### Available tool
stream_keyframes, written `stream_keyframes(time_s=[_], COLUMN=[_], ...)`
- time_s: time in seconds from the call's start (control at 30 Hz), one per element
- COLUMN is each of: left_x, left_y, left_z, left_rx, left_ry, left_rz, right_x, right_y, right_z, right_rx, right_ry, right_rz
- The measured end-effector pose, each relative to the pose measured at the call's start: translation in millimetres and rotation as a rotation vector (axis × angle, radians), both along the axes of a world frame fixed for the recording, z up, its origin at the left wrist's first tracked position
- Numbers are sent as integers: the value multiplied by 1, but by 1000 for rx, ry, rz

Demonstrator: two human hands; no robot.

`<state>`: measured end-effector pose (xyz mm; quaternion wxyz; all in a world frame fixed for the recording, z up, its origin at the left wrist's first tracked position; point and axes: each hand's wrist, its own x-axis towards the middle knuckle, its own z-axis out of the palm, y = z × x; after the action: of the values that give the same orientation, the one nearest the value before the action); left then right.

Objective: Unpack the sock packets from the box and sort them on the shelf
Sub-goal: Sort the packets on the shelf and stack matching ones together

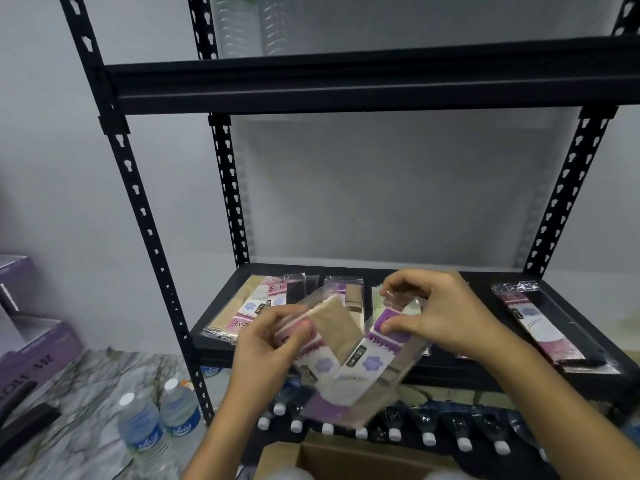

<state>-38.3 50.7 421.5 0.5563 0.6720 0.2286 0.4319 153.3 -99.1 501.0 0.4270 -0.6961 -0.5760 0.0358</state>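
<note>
My left hand (pixel 266 344) and my right hand (pixel 429 310) each grip sock packets (pixel 349 355) in clear plastic, with beige socks and pink and purple labels, held in front of the black shelf (pixel 485 372). The left hand holds a beige packet by its labelled end; the right hand pinches the top of a purple-labelled packet. More sock packets lie flat on the shelf: a beige stack (pixel 249 306) at the left, some in the middle, a dark one (pixel 543 323) at the right. The open cardboard box (pixel 346 459) sits below my hands.
Black metal shelf posts (pixel 152 237) frame the bay, with a crossbeam (pixel 346 81) overhead. Water bottles (pixel 156 420) stand on the marble floor at left. A row of capped bottles (pixel 429 434) lies under the shelf. Purple boxes (pixel 31 351) sit at far left.
</note>
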Motion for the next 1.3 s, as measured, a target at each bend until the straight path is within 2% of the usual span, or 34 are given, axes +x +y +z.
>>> stream_keyframes(time_s=[0.2,0.47,0.67,0.8,1.0,1.07,1.17,1.3], left_x=[9,24,27,25,24,23,21,19], left_y=[-13,-23,-34,-34,-32,-30,-25,-20], left_z=[3,-4,-3,-6,-9,-8,-5,1], left_rx=[-193,-174,-245,-157,-191,-200,-226,-242], left_ry=[-64,66,92,113,59,61,47,18], left_rz=[-20,-118,-317,-306,-252,-226,-189,-148], right_x=[-7,-11,-12,-11,-14,-13,-10,-8], right_y=[4,12,15,16,16,13,6,-6], right_z=[-2,-8,-8,-10,-21,-26,-37,-57], right_rx=[-10,71,39,20,45,74,170,299], right_ry=[-2,-162,-242,-259,-300,-260,-99,86], right_rz=[-24,-32,6,21,-36,-63,-120,-293])
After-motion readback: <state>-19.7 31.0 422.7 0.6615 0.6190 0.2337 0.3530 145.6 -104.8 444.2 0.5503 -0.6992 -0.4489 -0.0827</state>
